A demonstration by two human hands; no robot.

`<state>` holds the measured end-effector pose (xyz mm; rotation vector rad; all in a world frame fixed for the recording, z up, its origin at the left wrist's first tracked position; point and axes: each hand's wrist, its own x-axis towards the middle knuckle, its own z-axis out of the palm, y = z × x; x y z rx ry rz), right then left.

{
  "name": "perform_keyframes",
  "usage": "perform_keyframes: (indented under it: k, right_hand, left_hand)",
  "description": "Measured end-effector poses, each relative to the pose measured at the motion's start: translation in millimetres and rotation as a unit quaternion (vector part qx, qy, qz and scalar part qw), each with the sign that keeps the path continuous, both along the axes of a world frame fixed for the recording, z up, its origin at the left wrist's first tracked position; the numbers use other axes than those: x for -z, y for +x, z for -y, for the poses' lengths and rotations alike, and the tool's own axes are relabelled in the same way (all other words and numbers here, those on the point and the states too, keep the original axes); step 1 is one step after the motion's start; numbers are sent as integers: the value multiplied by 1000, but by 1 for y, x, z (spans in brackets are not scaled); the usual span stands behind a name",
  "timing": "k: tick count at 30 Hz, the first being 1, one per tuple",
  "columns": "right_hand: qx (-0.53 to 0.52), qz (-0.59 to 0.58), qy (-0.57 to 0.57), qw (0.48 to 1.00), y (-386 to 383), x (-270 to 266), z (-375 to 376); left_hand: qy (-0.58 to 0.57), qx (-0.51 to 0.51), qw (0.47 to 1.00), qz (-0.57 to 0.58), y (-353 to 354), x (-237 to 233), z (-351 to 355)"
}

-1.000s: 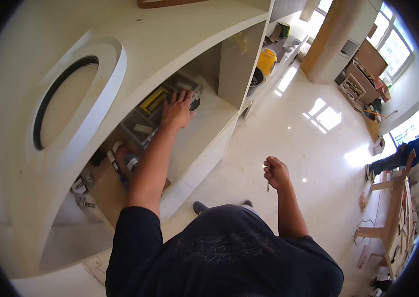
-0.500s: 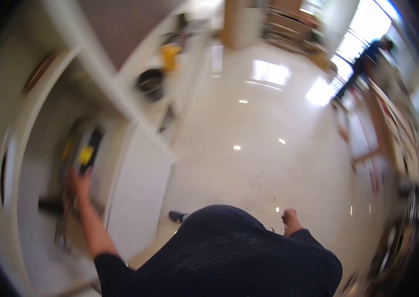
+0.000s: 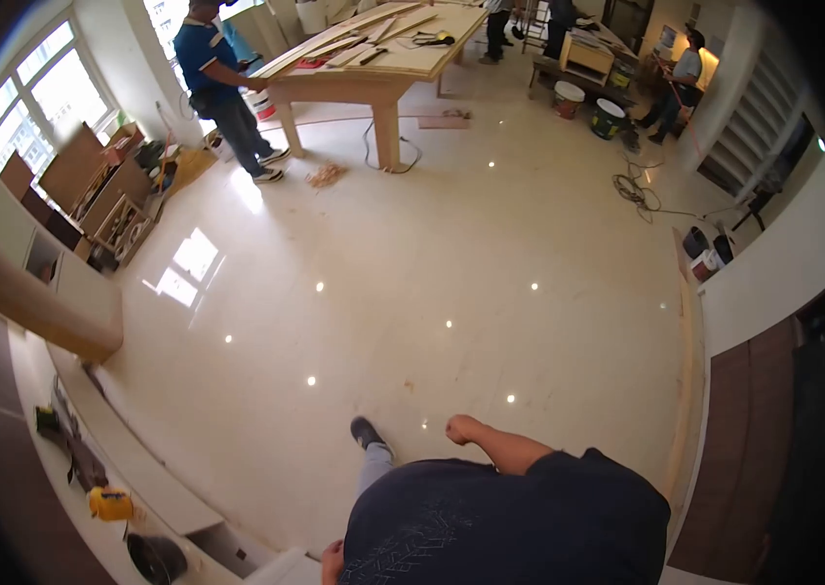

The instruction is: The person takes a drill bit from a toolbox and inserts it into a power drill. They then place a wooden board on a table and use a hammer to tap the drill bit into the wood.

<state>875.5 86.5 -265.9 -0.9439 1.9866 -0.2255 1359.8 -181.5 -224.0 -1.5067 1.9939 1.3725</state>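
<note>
My right hand (image 3: pixel 464 429) hangs over the glossy floor in front of my dark shirt, its fingers curled closed and no object showing in it. Only a part of my left hand (image 3: pixel 333 563) appears at the bottom edge, beside my shirt, and its fingers are hidden. Nearest to it is a low white cabinet (image 3: pixel 286 567). Further left on a white ledge are a black bucket (image 3: pixel 156 558) and a yellow object (image 3: pixel 110 504). My dark shoe (image 3: pixel 365 432) is on the tiles ahead.
A wooden worktable (image 3: pixel 334 90) with boards and tools is ahead, a person in a blue shirt (image 3: pixel 200 54) beside it. Other people stand further back. Paint buckets (image 3: pixel 608 118) and a coiled cable (image 3: pixel 637 198) lie right. Wooden boxes (image 3: pixel 122 224) are left.
My view has swung right, away from the open cabinet to the worktable. My left hand has left the black and yellow tool area in the cabinet and is now low at my side.
</note>
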Motion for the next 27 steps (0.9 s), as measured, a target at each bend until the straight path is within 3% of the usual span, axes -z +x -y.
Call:
perform_keyframes:
  k: [3, 4, 6, 8, 10, 11, 12, 13, 14, 15, 16, 17, 18, 19, 20, 21, 22, 23, 24, 25, 27]
  right_hand:
    - [-85, -61, 111, 988, -41, 15, -55]
    - [-127, -97, 140, 977, -55, 25, -77]
    - [-58, -129, 186, 972, -88, 59, -127]
    - [-153, -122, 218, 956, -136, 59, -164]
    - [-21, -23, 281, 959, -182, -32, -144]
    - [245, 2, 206, 947, -192, -71, -134]
    - [493, 26, 115, 862, -202, -102, -126]
    - [703, 46, 13, 709, -214, -122, -123]
    - [722, 30, -2, 691, -225, -133, -123]
    - [743, 18, -15, 669, -231, -138, -125]
    - [764, 5, -29, 645, -239, -143, -125]
    - [751, 5, 15, 660, -242, -146, -126]
    - [737, 4, 58, 673, -241, -137, -135]
    - [656, 10, 117, 745, -235, -110, -150]
    - [564, 16, 176, 807, -224, -70, -167]
    - [387, -33, 235, 891, -209, -22, -185]
    - [578, 92, 255, 770, -207, -30, -173]
    - [191, -75, 255, 945, -188, -10, -182]
    - [158, -82, 235, 955, -186, 3, -180]
    - [198, -55, 228, 952, -192, 12, -181]
    - [353, -18, 230, 907, -229, 40, -197]
  left_hand:
    - [-66, 111, 990, 52, -15, -25, 101]
    - [-53, 94, 993, 41, -16, -35, 117]
    - [-27, 60, 998, 20, -23, -72, 146]
    - [-96, 225, 947, 208, -102, -55, 217]
    - [-133, 500, 780, 353, -177, -35, 277]
    - [-212, 530, 739, 360, -229, -17, 297]
    - [-320, 461, 778, 283, -281, -13, 310]
    - [-322, 546, 709, 309, -360, 7, 328]
    - [-411, 493, 750, 158, -435, 22, 334]
    - [-401, 528, 736, 140, -524, 30, 339]
    - [-413, 542, 731, 30, -609, 34, 336]
    - [-375, 493, 784, -43, -695, 44, 326]
    - [-362, 594, 716, -66, -780, 23, 302]
    - [-271, 434, 851, -117, -849, -34, 250]
    - [-255, 438, 841, -190, -912, -56, 215]
    - [-231, 442, 836, -228, -969, -77, 179]
    - [-206, 444, 831, -263, -1017, -93, 143]
    - [-165, 447, 829, -293, -1058, -110, 108]
    - [-125, 446, 827, -319, -1087, -122, 78]
    - [-113, 470, 822, -300, -1104, -133, 52]
    - [-108, 536, 789, -278, -1138, -143, 17]
